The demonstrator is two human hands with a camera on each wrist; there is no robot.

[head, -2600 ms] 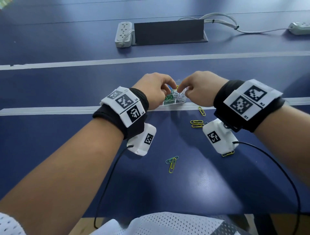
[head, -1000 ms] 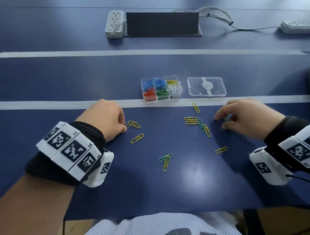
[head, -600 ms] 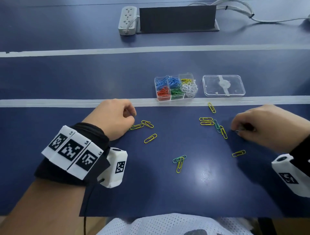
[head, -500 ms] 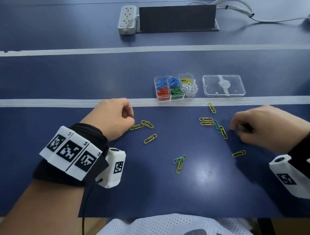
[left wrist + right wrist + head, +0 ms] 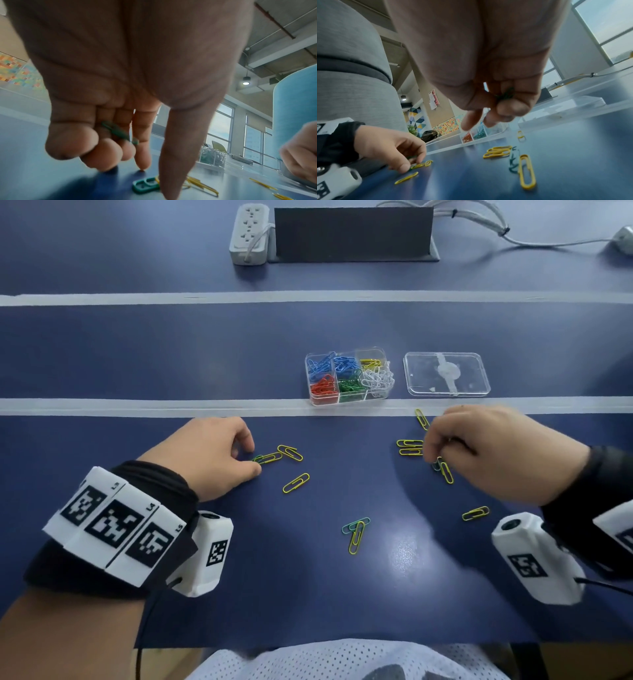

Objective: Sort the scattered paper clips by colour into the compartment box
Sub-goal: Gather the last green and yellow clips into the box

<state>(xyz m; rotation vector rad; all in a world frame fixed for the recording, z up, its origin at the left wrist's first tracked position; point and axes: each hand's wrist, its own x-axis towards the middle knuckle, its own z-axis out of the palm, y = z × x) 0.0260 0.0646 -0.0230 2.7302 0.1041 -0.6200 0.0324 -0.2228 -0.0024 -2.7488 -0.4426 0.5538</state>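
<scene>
The clear compartment box (image 5: 325,401) holds blue, red, green, yellow and white clips. Yellow paper clips (image 5: 296,482) and a few green ones lie scattered on the blue table. My left hand (image 5: 251,460) keeps a green clip (image 5: 120,133) in its curled fingers. Its thumb and index finger reach down beside a green clip on the table (image 5: 145,185) that overlaps a yellow one. My right hand (image 5: 430,453) holds green clips (image 5: 504,94) in its curled fingers. Its index and middle fingers point down over a dark green clip (image 5: 513,161) next to a yellow clip (image 5: 526,171).
The box's clear lid (image 5: 446,374) lies flat to the right of the box. A power strip (image 5: 249,232) and a dark stand (image 5: 352,232) sit at the far edge, with cables at the far right. A teal and a yellow clip (image 5: 356,530) lie together at the near centre.
Both hands left the box and came back to the table. In the last half second my right hand slid left over the clips there; my left hand stayed at its green clip.
</scene>
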